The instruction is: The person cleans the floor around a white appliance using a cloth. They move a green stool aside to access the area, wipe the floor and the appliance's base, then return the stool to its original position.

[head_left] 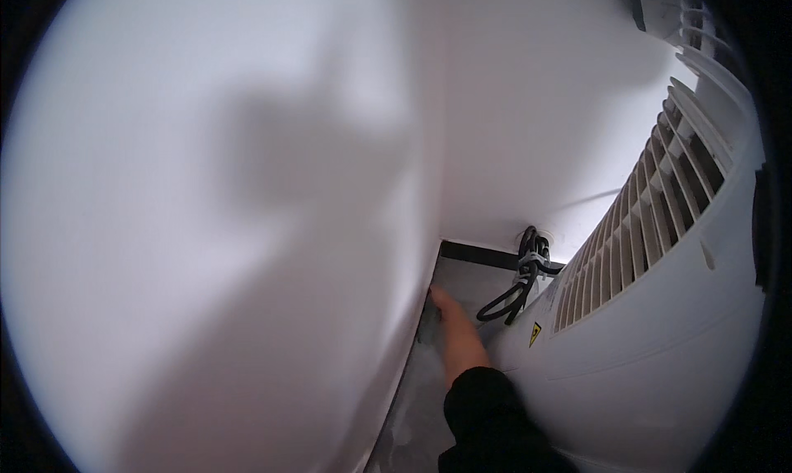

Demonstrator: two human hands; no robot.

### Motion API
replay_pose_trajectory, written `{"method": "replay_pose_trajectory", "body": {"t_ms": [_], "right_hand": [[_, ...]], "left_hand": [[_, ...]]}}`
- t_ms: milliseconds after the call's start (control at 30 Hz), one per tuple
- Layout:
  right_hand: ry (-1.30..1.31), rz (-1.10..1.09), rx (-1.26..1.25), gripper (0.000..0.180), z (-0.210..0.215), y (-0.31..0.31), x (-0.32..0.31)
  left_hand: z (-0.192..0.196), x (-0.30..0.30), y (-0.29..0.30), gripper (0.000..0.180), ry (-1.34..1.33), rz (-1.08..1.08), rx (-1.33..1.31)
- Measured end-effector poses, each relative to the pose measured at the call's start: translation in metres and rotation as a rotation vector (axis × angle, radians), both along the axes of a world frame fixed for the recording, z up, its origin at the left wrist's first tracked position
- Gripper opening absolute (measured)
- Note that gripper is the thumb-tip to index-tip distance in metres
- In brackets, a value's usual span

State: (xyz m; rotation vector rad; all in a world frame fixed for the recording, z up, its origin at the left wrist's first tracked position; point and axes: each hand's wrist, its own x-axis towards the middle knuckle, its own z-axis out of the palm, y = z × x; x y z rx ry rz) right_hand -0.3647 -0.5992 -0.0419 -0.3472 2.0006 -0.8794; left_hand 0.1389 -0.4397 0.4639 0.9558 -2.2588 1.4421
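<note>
My right hand (442, 303) is stretched far down into the narrow gap between the left wall (272, 324) and a white floor-standing appliance (643, 382) with a slatted grille. A black sleeve (491, 423) covers the arm up to the forearm. The fingertips are close to the dark strip along the foot of the left wall, near the corner. Seen small and end-on, the fingers do not show whether they hold anything. My left hand is out of view.
A bundled black cable (532, 267) hangs by the back wall (511, 127), right of my hand. Dark skirting (478, 254) runs along that wall's base. The grey floor (404, 428) shows in the gap. A yellow warning label (535, 334) sits on the appliance below its grille (643, 209).
</note>
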Motion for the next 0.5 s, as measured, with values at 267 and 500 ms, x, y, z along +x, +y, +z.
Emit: {"method": "replay_pose_trajectory", "body": {"t_ms": [267, 500], "right_hand": [[-0.271, 0.029, -0.038, 0.047, -0.015, 0.005, -0.019], [-0.193, 0.097, 0.071, 0.048, -0.045, 0.005, -0.03]], "left_hand": [[0.004, -0.012, -0.022, 0.024, -0.007, -0.038, -0.019], [0.013, -0.021, -0.04, 0.023, -0.026, -0.075, -0.011]]}}
